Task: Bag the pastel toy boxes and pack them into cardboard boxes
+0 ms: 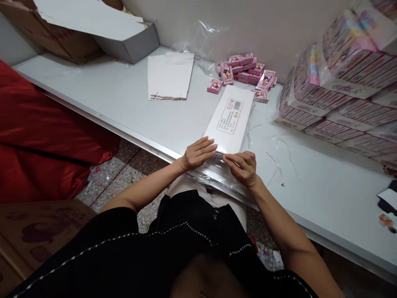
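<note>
**Q:** Locate the workpiece.

**A:** The white rectangular packet [229, 118] lies flat on the table [93, 99], its long axis running away from the person. Its near end reaches the table's front edge and rests on clear plastic film [214, 171]. The upper face appears smooth and paper-like, with a red-outlined label panel [230, 116] and a barcode.

**Q:** Report hand and finger condition.

**A:** The left hand [197, 154] lies across the packet's near end, its fingers extended and pressed together. This position appears to steady the packet against sliding. Whether it also grips cannot be determined, as the thumb is hidden. The right hand [243, 167] sits just beside it, its fingers [235, 160] bunched and apparently pinching the thin film at the packet's end, where a firm fingertip hold suits so slippery a material.

**Q:** Identify nearby stock.

**A:** Small glossy pink boxes [243, 68] lie in a loose heap just beyond the packet, close enough to reach along the table. Further right, pink cartons [338, 95] stand stacked in bulk, their flat faces allowing stable layers. Thin plastic strips [279, 159] lie loose on the table. To the left lies a flat white card sheet [169, 76] with a ragged lower edge.
</note>
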Action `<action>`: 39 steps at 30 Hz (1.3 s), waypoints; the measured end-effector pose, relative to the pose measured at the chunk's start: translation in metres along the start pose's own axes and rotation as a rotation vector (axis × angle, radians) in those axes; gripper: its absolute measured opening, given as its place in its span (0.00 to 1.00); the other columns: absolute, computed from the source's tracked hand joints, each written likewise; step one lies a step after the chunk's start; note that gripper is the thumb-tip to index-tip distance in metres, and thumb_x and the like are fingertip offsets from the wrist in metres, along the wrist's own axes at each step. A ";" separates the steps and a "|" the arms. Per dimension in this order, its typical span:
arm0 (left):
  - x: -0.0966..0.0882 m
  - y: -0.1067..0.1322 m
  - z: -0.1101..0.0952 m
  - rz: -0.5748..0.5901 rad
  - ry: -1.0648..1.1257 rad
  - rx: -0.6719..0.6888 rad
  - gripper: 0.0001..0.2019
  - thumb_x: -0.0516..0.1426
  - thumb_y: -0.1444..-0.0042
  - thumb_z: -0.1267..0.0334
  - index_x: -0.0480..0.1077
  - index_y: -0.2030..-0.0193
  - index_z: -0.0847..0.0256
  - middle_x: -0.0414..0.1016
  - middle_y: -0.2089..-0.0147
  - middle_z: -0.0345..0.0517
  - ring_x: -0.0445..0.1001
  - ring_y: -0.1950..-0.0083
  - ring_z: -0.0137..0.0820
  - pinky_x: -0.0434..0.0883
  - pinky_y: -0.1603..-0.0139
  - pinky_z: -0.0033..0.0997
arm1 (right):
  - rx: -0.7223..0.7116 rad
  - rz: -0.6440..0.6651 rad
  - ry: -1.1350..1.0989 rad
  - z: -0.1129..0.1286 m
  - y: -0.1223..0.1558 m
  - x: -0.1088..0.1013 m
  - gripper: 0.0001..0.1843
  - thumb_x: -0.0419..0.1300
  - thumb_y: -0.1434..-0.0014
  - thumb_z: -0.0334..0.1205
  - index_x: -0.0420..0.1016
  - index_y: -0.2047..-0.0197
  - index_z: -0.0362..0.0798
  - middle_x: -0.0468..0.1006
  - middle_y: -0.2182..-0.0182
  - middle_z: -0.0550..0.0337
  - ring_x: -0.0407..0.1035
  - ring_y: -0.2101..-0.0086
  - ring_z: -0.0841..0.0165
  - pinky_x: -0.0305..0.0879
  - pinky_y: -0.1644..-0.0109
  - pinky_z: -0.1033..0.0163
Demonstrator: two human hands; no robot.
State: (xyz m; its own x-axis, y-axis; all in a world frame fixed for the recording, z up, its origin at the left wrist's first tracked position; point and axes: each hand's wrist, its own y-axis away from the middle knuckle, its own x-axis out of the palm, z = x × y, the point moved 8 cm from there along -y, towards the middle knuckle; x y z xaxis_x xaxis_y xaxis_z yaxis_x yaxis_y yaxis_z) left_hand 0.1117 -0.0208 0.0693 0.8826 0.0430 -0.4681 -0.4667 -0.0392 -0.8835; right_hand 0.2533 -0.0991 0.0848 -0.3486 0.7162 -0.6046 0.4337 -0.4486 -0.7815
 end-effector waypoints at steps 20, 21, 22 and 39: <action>0.055 -0.031 0.030 0.748 0.017 -0.200 0.22 0.54 0.33 0.55 0.64 0.34 0.56 0.66 0.32 0.45 0.57 0.27 0.36 0.55 0.26 0.47 | 0.167 0.356 -0.006 0.051 0.019 -0.019 0.37 0.62 0.39 0.59 0.67 0.36 0.42 0.74 0.44 0.43 0.63 0.42 0.52 0.59 0.40 0.47; 0.054 -0.031 0.029 0.738 0.009 -0.202 0.22 0.54 0.32 0.54 0.64 0.34 0.56 0.67 0.32 0.46 0.58 0.27 0.37 0.56 0.26 0.47 | 0.168 0.408 0.000 0.061 0.025 -0.014 0.37 0.61 0.39 0.60 0.67 0.36 0.40 0.73 0.42 0.41 0.62 0.40 0.50 0.58 0.39 0.46; 0.054 -0.032 0.029 0.724 0.002 -0.205 0.22 0.53 0.32 0.54 0.64 0.34 0.57 0.67 0.33 0.46 0.58 0.27 0.37 0.56 0.26 0.47 | 0.165 0.435 0.024 0.069 0.031 -0.009 0.34 0.61 0.37 0.56 0.68 0.37 0.39 0.72 0.41 0.41 0.62 0.40 0.50 0.59 0.39 0.46; 0.071 -0.038 0.034 0.527 0.028 -0.287 0.20 0.58 0.37 0.58 0.69 0.39 0.60 0.71 0.36 0.50 0.64 0.31 0.45 0.62 0.30 0.54 | 0.061 0.300 0.078 0.054 0.005 -0.006 0.11 0.57 0.36 0.26 0.78 0.53 0.39 0.82 0.56 0.47 0.76 0.56 0.60 0.72 0.56 0.57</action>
State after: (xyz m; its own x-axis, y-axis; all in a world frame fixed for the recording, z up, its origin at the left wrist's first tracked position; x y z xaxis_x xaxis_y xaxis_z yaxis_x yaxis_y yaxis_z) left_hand 0.1902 0.0173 0.0688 0.5393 -0.0812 -0.8382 -0.8115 -0.3160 -0.4915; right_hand 0.2129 -0.1342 0.0763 -0.1471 0.5846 -0.7979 0.4560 -0.6757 -0.5791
